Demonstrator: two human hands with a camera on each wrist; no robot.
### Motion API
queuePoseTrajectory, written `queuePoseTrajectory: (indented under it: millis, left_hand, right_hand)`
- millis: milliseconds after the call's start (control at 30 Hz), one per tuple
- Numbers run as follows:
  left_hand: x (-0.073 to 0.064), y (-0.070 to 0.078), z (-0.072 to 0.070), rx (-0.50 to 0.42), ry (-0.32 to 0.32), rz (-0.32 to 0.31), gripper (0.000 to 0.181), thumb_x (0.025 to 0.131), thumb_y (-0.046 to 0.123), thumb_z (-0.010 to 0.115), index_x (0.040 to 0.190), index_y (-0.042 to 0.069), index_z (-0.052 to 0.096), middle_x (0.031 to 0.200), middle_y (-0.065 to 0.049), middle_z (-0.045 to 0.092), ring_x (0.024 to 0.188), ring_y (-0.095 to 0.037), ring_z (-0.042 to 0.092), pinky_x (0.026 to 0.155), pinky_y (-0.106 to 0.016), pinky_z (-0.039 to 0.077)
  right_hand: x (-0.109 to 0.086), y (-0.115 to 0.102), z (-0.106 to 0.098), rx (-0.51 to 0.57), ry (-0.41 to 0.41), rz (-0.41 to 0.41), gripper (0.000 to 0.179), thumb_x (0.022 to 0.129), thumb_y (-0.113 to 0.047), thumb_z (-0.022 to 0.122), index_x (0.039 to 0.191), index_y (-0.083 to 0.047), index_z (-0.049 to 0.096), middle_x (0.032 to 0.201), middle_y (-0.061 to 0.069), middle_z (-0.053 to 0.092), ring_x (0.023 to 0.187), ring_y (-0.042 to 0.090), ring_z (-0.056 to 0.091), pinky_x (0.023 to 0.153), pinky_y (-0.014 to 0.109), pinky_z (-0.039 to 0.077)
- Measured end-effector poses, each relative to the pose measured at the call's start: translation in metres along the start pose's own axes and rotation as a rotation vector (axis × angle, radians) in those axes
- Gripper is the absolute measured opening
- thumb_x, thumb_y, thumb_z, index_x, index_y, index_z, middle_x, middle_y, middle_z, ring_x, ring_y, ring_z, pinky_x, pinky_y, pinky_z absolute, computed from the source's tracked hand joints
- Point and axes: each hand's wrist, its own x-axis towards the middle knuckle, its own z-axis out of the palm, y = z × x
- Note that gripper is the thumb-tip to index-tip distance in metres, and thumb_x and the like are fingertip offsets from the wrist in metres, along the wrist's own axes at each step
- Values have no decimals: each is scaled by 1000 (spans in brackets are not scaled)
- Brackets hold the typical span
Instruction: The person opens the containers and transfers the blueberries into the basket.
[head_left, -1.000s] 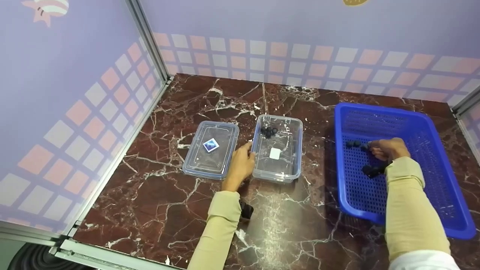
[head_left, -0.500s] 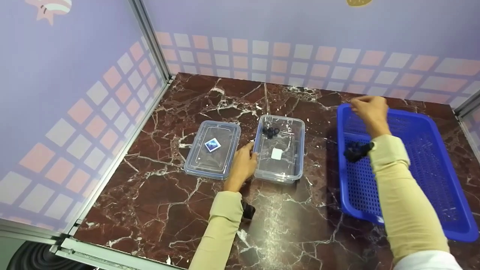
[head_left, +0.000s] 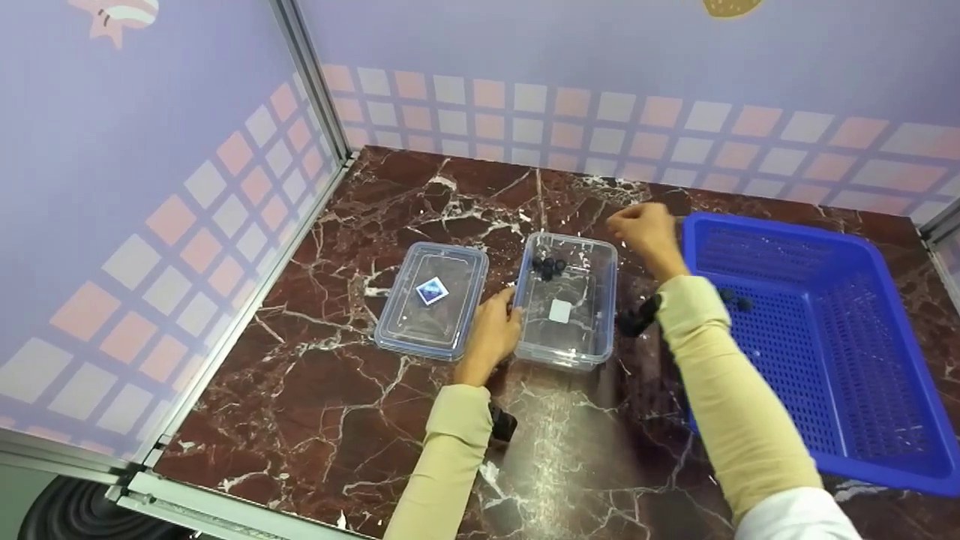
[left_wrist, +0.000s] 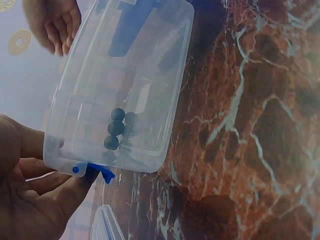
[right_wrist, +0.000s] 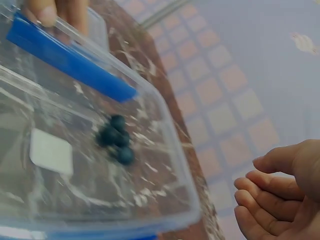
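head view: right hand (head_left: 646,231) shifted leftward, from over the blue basket (head_left: 780,224) to just beyond the far right corner of the clear box (head_left: 562,354); box, long axis running away from the person, lies leftward of that hand; dark balls (head_left: 548,268) at its far left; left hand (head_left: 495,326) nearer, at its left long wall. left wrist view: left thumb and fingers grip the box by its blue clip (left_wrist: 101,171). right wrist view: right hand apart from the box, fingers bent together, contents cannot be told.
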Motion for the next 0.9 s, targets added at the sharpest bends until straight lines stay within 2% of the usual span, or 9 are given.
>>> queuePoseTrajectory:
  millis: [100,367,533,667,767,900]
  left_hand:
    - [0,1,0,-7,-3,-3,37,93,8,57,129,1,57,121,-18,64,114,-33,60,100,-43,46]
    - [0,0,1,-18,9,5,36,92,7,57,128,1,58,117,-19,65,112,-33,60,98,-43,46]
    - [0,0,1,-16,13,24,37,91,5,57,128,-1,57,115,-20,66,110,-34,61,97,-43,47]
    - [-1,0,0,-14,21,25,36,91,6,57,127,-1,58,115,-19,66,110,-33,61,97,-43,47]
    - [-1,0,1,-5,22,24,36,91,6,57,127,-1,58,116,-19,66,112,-34,60,98,-43,46]
    - [-1,0,1,5,17,16,37,92,6,57,128,-1,57,118,-19,65,114,-34,59,100,-42,45]
  right_hand:
    - [-1,-2,18,-44,-19,-11,26,88,-16,62,108,-1,70,109,20,68,83,19,60,76,31,51]
    - [-3,-1,53,-164,-44,-51,26,83,-17,61,99,-1,73,108,20,69,93,29,60,85,41,50]
    - [-3,1,68,-221,-54,-63,22,81,-18,66,92,-1,75,96,17,71,87,29,60,84,42,51]
    - [-4,5,78,-284,-64,-82,16,78,-17,66,83,-5,74,79,8,67,78,25,57,77,38,50]
    - [-3,7,83,-300,-79,-102,12,76,-14,64,65,-10,67,70,4,62,74,25,55,73,40,49]
    - [-1,7,88,-311,-92,-109,30,76,-12,64,50,-18,51,73,11,66,80,31,60,81,49,49]
